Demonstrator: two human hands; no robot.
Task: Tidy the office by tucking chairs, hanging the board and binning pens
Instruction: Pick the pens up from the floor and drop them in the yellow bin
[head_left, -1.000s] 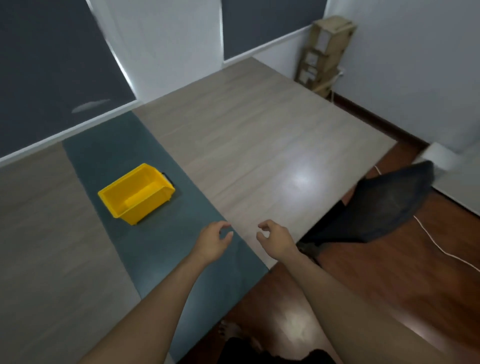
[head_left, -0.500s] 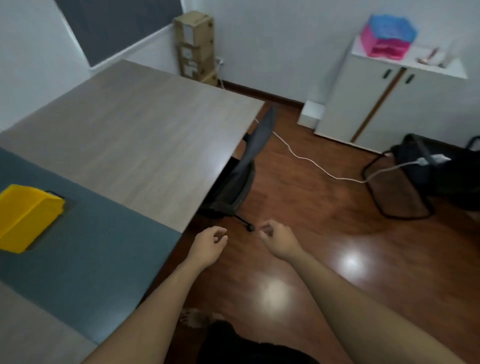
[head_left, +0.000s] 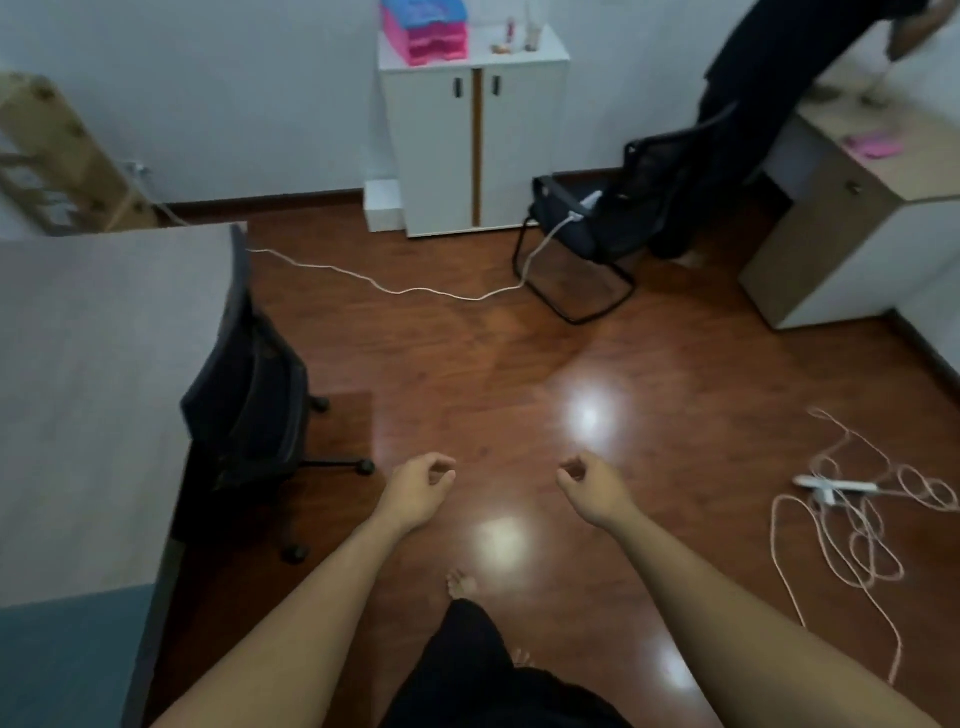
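Note:
A black swivel chair (head_left: 254, 384) stands pushed against the right edge of the grey table (head_left: 93, 364), its backrest touching the tabletop. A second black chair (head_left: 597, 228) with a sled base stands out in the room near the white cabinet (head_left: 472, 135). My left hand (head_left: 418, 491) and my right hand (head_left: 592, 488) hover over the wooden floor, fingers loosely curled, nothing in either. Both hands are to the right of the swivel chair and apart from it. No board or pens are visible.
A white cable (head_left: 395, 286) runs across the floor to the second chair. A power strip with tangled cord (head_left: 836, 488) lies at the right. A person in dark clothes (head_left: 753, 104) stands by a desk (head_left: 852, 208). Cardboard boxes (head_left: 57, 156) stand at far left.
My view has swung right, from the table with the yellow bin to the open floor. The cabinet, second chair and desk came into view. My hands kept their curled pose.

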